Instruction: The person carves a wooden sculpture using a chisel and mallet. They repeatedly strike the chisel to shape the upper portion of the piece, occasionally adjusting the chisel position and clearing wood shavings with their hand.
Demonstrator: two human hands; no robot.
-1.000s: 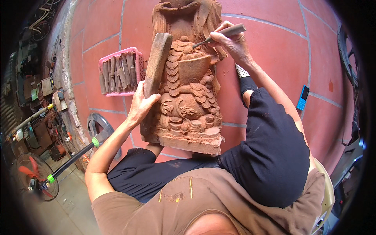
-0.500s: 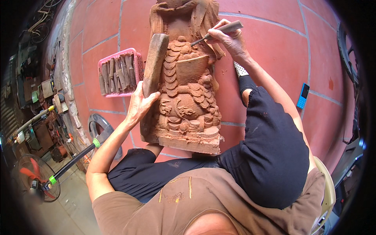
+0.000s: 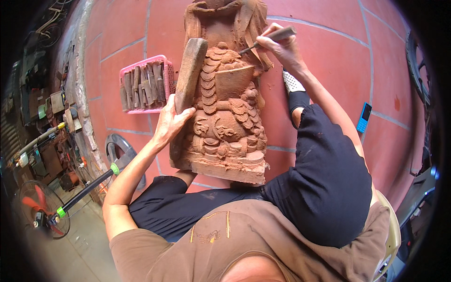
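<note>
Head view: wooden carving (image 3: 225, 108), frame centre, lies propped on the lap; left hand (image 3: 170, 123) closed around mallet (image 3: 188, 75), right hand (image 3: 282, 47) pinching chisel (image 3: 268, 40) against upper relief for control.

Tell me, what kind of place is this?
Probably a woodcarving workshop, on a red tile floor: a big wooden carving under a chisel, a pink basket of tools, and a fan.

I see a carved statue (image 3: 225, 108) of reddish-brown wood, matt and rough-cut, with a worn wooden mallet (image 3: 190, 70) against it. The chisel (image 3: 268, 40) has a wooden handle and dull metal blade. The floor (image 3: 357, 61) is smooth red tile; the basket (image 3: 143, 84) is pink plastic.
</note>
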